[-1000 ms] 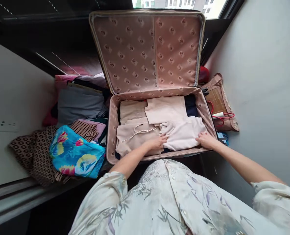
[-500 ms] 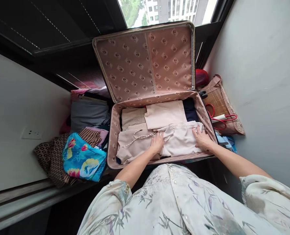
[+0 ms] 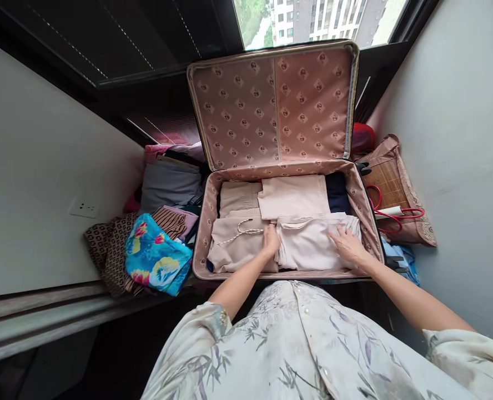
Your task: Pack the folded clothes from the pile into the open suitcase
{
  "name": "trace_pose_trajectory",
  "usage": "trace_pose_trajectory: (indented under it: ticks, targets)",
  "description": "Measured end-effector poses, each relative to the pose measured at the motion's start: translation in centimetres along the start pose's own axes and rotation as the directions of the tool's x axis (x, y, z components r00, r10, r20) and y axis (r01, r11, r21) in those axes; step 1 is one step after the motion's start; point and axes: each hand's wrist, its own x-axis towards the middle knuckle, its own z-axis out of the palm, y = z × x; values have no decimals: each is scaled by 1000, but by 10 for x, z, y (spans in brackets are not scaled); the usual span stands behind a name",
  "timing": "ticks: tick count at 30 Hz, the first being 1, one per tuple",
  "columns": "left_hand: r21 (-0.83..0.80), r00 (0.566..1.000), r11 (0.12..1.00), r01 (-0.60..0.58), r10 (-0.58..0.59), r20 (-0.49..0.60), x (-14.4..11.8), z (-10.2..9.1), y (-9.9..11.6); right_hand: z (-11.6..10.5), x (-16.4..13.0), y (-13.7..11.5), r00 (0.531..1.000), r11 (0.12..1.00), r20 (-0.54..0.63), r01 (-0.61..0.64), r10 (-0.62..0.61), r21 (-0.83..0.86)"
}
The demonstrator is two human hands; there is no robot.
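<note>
While a pale garment point(image 3: 305, 247) is lying folded in the suitcase point(image 3: 204, 236), the right hand point(image 3: 350, 245) is resting spread atop, the left hand point(image 3: 272, 241) curled at its edge, grip unclear; level pressing is probably helping.

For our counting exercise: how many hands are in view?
2: the left hand at the left edge of the front-right pale garment, the right hand on its right part.

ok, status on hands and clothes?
Left hand at left edge of folded pale pink cloth; right hand spread atop. Pink-lined rectangular suitcase open; no obstruction visible.
</note>
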Motion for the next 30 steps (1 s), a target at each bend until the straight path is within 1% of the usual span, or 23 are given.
trace_pose_trajectory:
  ticks: [2, 3, 5, 7, 8, 10, 13, 16, 17, 18, 19, 20, 21, 22, 23, 24, 25, 26, 27, 28, 30]
  targets:
    - [-26, 994, 994, 102, -103, -42, -12, -6, -14, 2, -1, -1, 998, 998, -26, -55, 55, 9]
    - [-55, 992, 992, 113, -116, -56, -22, -7, -18, 3, -1, -4, 997, 997, -31, -69, 70, 25]
    - [-126, 999, 992, 25, -31, -42, -42, -1, -17, 3, 1, -15, 998, 995, -13, -67, 69, 78]
    - [-182, 996, 980, -76, 82, 23, -56, 10, -7, 4, 6, -28, 999, 990, 32, -32, 28, 137]
    - [-190, 992, 977, -94, 108, 68, -59, 16, -1, 6, 9, -34, 998, 988, 64, -8, -2, 157]
    - [-185, 984, 981, -60, 90, 154, -57, 25, 9, 11, 16, -40, 990, 985, 127, 35, -57, 169]
    - [-178, 967, 984, 5, 40, 250, -51, 28, 12, 22, 20, -33, 983, 986, 163, 58, -84, 154]
    - [-197, 940, 980, -7, 74, 334, -54, 22, 3, 28, 14, -18, 986, 985, 144, 62, -85, 159]
    - [-192, 936, 981, -16, 82, 343, -57, 19, 0, 29, 10, -14, 987, 985, 139, 62, -85, 159]
    - [-168, 942, 985, -35, 89, 323, -61, 16, -2, 30, 6, -10, 988, 986, 130, 59, -79, 153]
    - [-125, 957, 990, -71, 103, 272, -64, 14, -3, 30, 3, -7, 991, 989, 114, 50, -67, 142]
    - [-67, 970, 989, -130, 141, 199, -65, 12, -2, 31, 0, -5, 995, 991, 89, 39, -50, 127]
    - [2, 969, 977, -214, 212, 127, -65, 12, -1, 32, -2, -2, 998, 994, 55, 27, -33, 110]
    - [75, 948, 946, -315, 310, 78, -63, 13, 0, 34, -3, 0, 1000, 996, 18, 16, -18, 90]
    - [139, 909, 898, -418, 413, 64, -58, 15, 1, 37, -3, 3, 1000, 998, -13, 7, -6, 69]
    - [183, 863, 844, -505, 498, 86, -53, 19, 1, 41, -2, 6, 1000, 999, -30, -4, 6, 49]
    - [213, 823, 795, -568, 554, 125, -46, 25, 0, 47, -1, 9, 999, 999, -30, -14, 15, 31]
    - [234, 797, 762, -604, 580, 169, -39, 32, -2, 55, 0, 13, 1000, 1000, -18, -25, 25, 14]
    - [250, 787, 746, -617, 582, 206, -32, 40, -5, 63, 2, 17, 999, 999, 1, -35, 35, -3]
    - [262, 788, 743, -616, 572, 229, -26, 48, -9, 72, 5, 22, 999, 999, 18, -43, 43, -19]
    - [276, 796, 747, -605, 555, 242, -15, 64, -14, 90, 12, 32, 998, 997, 27, -54, 56, -48]
